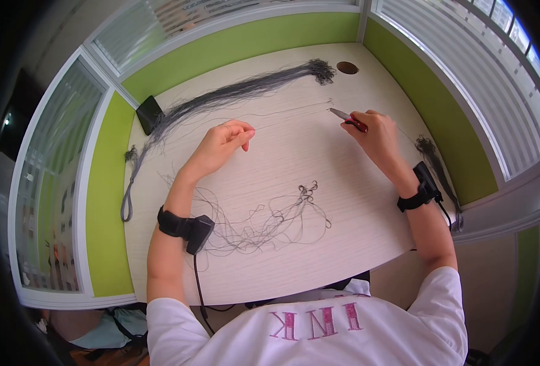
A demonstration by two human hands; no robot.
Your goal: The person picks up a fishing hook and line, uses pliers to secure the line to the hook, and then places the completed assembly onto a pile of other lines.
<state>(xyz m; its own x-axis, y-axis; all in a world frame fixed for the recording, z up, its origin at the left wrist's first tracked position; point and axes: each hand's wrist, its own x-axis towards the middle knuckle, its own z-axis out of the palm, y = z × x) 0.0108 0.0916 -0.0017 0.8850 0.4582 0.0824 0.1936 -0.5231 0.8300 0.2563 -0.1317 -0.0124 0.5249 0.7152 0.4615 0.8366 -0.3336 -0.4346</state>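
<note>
My left hand [226, 143] is closed in a pinch, with a thin grey thread [288, 118] at its fingertips. The thread stretches right toward the scissors' tip. In my right hand [376, 135] is a small pair of scissors [341, 114] with red and black handles, its blades pointing left. Whether the blades touch the thread is too small to tell. Below my hands lies a loose tangle of thin threads [245, 235], with small curled ends at its right side. Beyond them stretches a long bundle of grey threads [239, 91], frayed into curls at its right end.
A dark bundle [431, 155] lies along the right edge of the pale table [270, 277]. A black block [149, 114] stands at the back left. Near the back right corner is a round cable hole [348, 68]. Green partitions [245, 52] enclose three sides. Cables hang from both wrist devices.
</note>
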